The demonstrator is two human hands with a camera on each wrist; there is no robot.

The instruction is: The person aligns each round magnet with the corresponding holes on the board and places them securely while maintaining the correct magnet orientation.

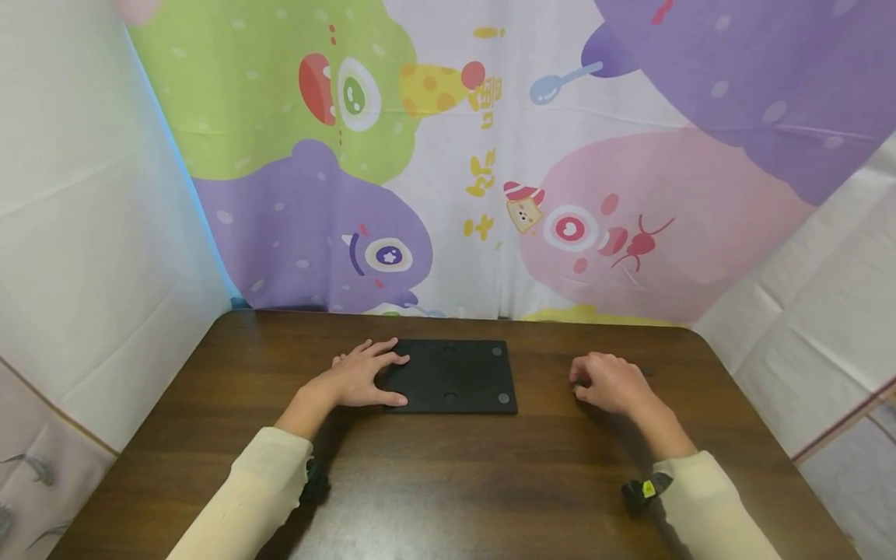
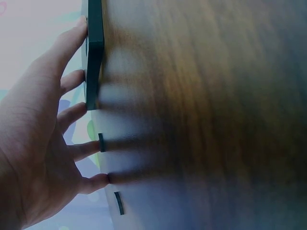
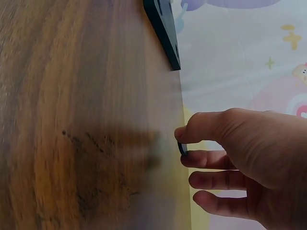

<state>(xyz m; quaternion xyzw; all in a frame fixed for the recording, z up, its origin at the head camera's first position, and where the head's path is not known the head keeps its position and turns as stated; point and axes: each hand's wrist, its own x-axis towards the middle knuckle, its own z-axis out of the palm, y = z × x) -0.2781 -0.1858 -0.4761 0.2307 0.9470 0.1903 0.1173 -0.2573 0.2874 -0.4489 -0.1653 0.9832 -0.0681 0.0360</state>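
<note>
A flat black rectangular board (image 1: 448, 377) lies on the brown table. It has pale grey round spots at its right corners and faint round marks along its middle. My left hand (image 1: 357, 379) spreads over the board's left end, thumb near the front corner and index finger on top. In the left wrist view, its last two fingers reach past the board, one beside a small thin dark piece (image 2: 101, 143). To the right of the board, my right hand (image 1: 611, 383) pinches a small thin dark piece (image 3: 182, 147) between thumb and index finger, above the table.
Another thin dark piece (image 2: 119, 203) lies beyond the little finger of the left hand. The wooden table (image 1: 448, 482) ends at a patterned cartoon curtain (image 1: 462, 272), with white cloth (image 1: 91, 194) on the left side.
</note>
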